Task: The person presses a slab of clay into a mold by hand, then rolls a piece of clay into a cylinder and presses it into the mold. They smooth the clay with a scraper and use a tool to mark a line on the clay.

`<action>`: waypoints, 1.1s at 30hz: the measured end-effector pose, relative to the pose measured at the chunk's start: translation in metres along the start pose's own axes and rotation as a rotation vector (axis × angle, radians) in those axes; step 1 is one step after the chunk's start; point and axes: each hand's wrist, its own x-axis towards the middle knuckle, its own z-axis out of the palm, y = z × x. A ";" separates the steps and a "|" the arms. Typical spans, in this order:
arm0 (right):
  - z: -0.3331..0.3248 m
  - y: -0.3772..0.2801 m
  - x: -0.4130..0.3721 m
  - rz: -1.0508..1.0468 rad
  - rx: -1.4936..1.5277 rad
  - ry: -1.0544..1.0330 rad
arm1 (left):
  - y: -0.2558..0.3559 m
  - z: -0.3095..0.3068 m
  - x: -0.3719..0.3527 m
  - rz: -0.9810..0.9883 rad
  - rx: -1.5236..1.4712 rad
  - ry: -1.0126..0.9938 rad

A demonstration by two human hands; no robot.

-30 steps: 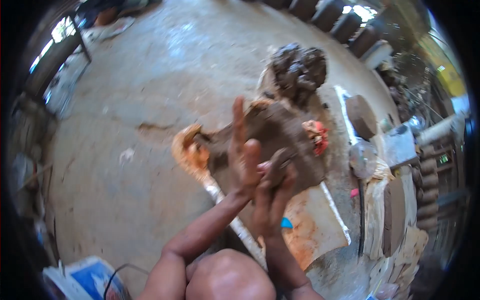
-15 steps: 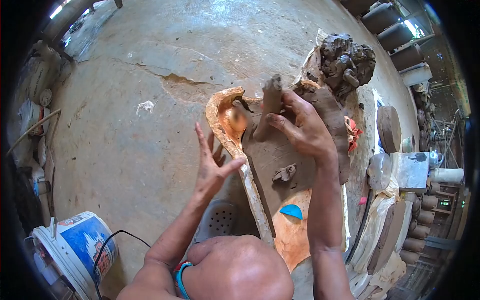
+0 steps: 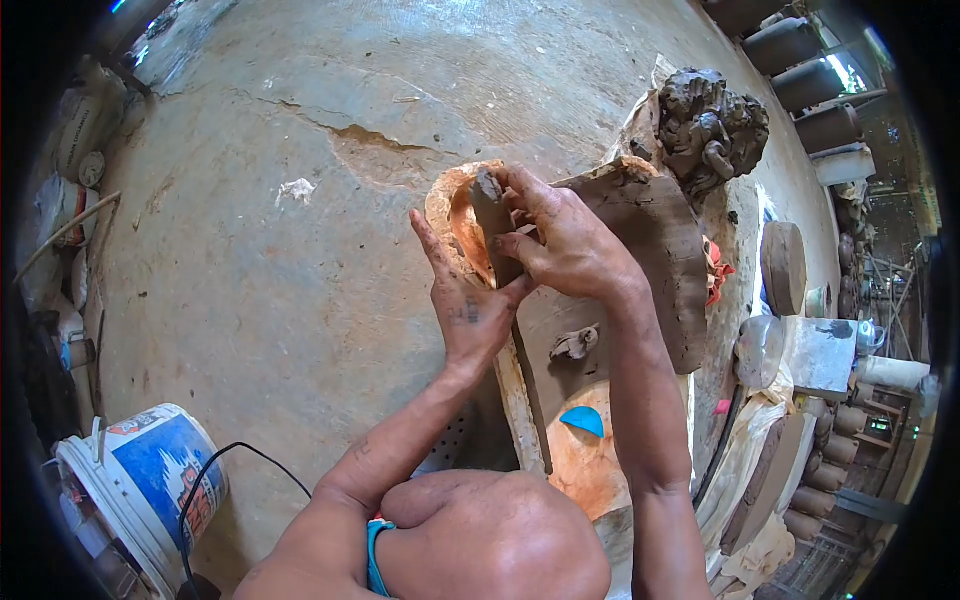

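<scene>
My right hand [image 3: 575, 240] grips a thick strip of grey clay [image 3: 490, 215], holding it upright over the rounded hollow of an orange-brown mould [image 3: 440, 200]. At the mould's left rim is my left hand [image 3: 472, 315], its fingers stretched out and its thumb by the strip's lower end. Whether that thumb presses on the clay is hard to make out. A grey clay slab [image 3: 650, 240] lines much of the mould to the right. On the lining lies a small torn clay lump [image 3: 575, 343]. Below it, on the bare mould surface, rests a blue half-round scraper [image 3: 583, 421].
A big heap of wet clay [image 3: 710, 130] sits beyond the mould. A white and blue bucket [image 3: 165, 480] stands at lower left, with a black cable beside it. To the right are a round clay disc [image 3: 783, 267], a metal box [image 3: 820, 352] and several clay pots.
My right hand has carried the clay strip leftward from the slab to the mould's rounded hollow. My left hand has moved right, its thumb now near the strip.
</scene>
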 end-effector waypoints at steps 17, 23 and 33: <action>-0.008 -0.017 0.030 0.035 -0.062 -0.081 | -0.016 -0.018 0.033 -0.022 -0.145 0.012; 0.000 0.003 0.044 0.001 -0.077 0.016 | -0.011 -0.022 0.042 -0.018 -0.149 -0.001; -0.001 0.027 0.065 -0.018 -0.318 0.119 | -0.013 -0.037 0.068 -0.005 -0.233 -0.157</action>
